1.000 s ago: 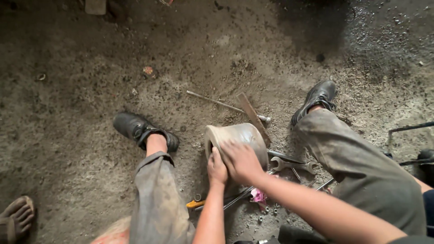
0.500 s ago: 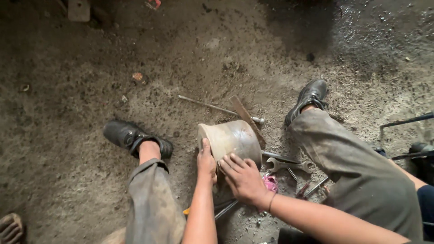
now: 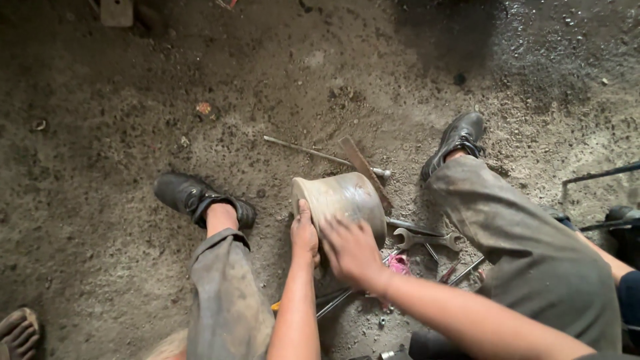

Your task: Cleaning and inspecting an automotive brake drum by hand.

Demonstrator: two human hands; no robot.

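Underfoot it's all rough, grey-brown gritty concrete floor (image 3: 133, 133), pitted and speckled with grit and small stones, and the light falls soft and even across the middle. Up in the top right a dark, wet-looking oily patch (image 3: 533, 47) spreads over the ground, with deep shadow beside it along the upper edge. At the top left sits a small pale rectangular block (image 3: 117, 11), and a little reddish scrap of debris (image 3: 203, 108) lies on the bare dirt.

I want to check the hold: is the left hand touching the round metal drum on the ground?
Touching. In the head view the left hand lies flat against the rim of the metal drum, thumb along its edge, with no gap visible between them.
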